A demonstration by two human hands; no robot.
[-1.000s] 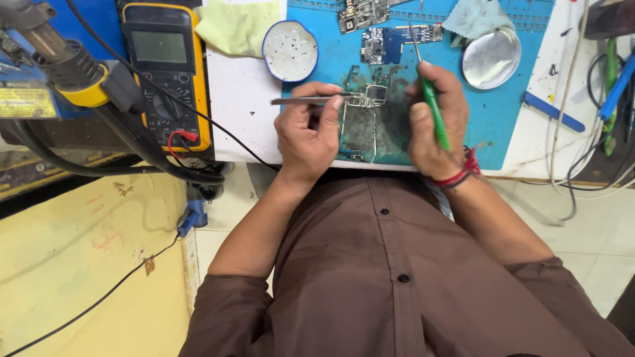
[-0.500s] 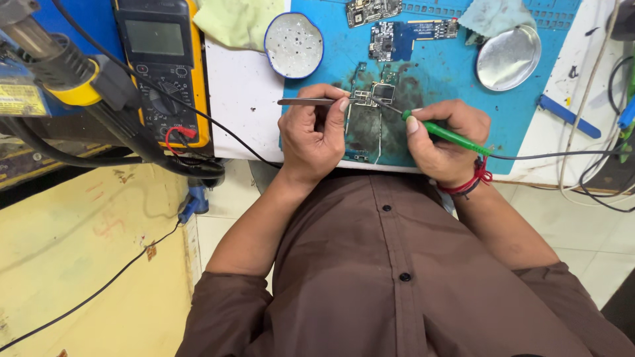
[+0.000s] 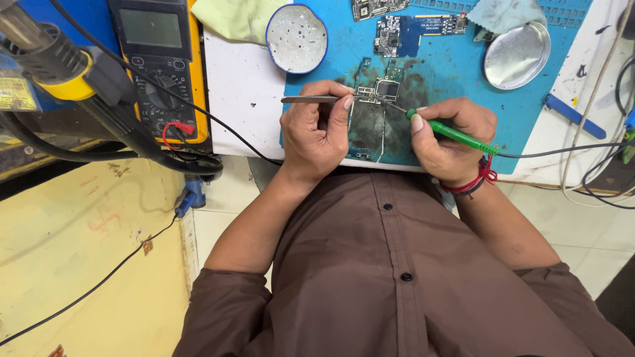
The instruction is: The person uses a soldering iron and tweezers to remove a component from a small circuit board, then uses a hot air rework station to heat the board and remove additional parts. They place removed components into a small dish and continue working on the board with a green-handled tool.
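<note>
On the blue mat (image 3: 450, 63) at the table's near edge lies a stripped circuit board (image 3: 372, 119), partly covered by both hands, so its lower end and right side are hard to make out; its long axis runs toward and away from the person. The left hand (image 3: 316, 132) is pinched shut on thin metal tweezers (image 3: 317, 100), which lie level, handle end pointing left and tips right, meeting the board's upper part beside a dark square chip (image 3: 387, 88). The right hand (image 3: 453, 139) is closed around a green soldering pen (image 3: 453, 134); its axis slants from the cord end at the lower right up to the tip at the upper left, and the fine tip itself is too small to see clearly where it meets the board. Its black cord (image 3: 562, 153) runs off the right edge. Farther back sit a white round dish (image 3: 296, 38) and a metal lid (image 3: 516, 54); a yellow multimeter (image 3: 159, 66) is cut off at the top.
</note>
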